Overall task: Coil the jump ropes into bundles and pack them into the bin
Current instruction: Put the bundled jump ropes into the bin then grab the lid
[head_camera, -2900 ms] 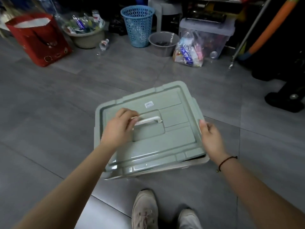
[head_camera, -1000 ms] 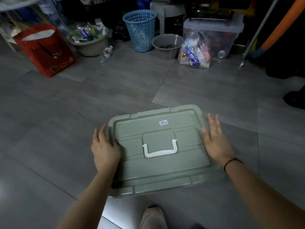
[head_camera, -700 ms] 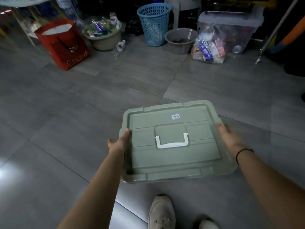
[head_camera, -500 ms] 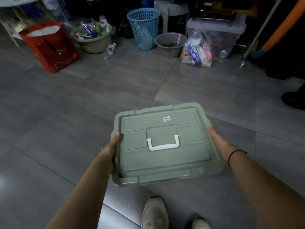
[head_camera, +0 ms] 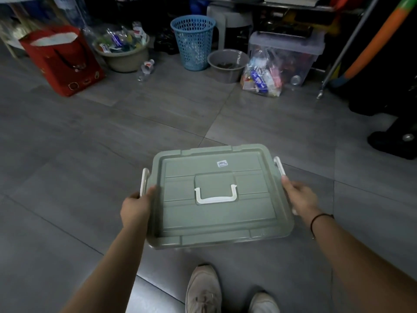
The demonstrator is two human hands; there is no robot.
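Observation:
A sage-green bin (head_camera: 221,222) with its lid on and a white carry handle (head_camera: 216,196) flat on top sits on the grey floor in front of my feet. White side latches stick out from both short sides. My left hand (head_camera: 136,207) grips the left latch (head_camera: 144,179), thumb on the lid's edge. My right hand (head_camera: 297,196) holds the right latch (head_camera: 279,168) at the bin's right side. No jump ropes show; the lid hides the inside.
Along the back stand a red paper bag (head_camera: 65,62), a beige basin of packets (head_camera: 124,50), a blue mesh basket (head_camera: 193,41), a grey bowl (head_camera: 226,64) and a clear lidded box (head_camera: 286,53). A metal pole (head_camera: 338,57) leans at right. My shoes (head_camera: 203,290) are below the bin.
My hands left the lid top and edges and took hold of the side latches, which now stick out from the bin. The bin stayed in place.

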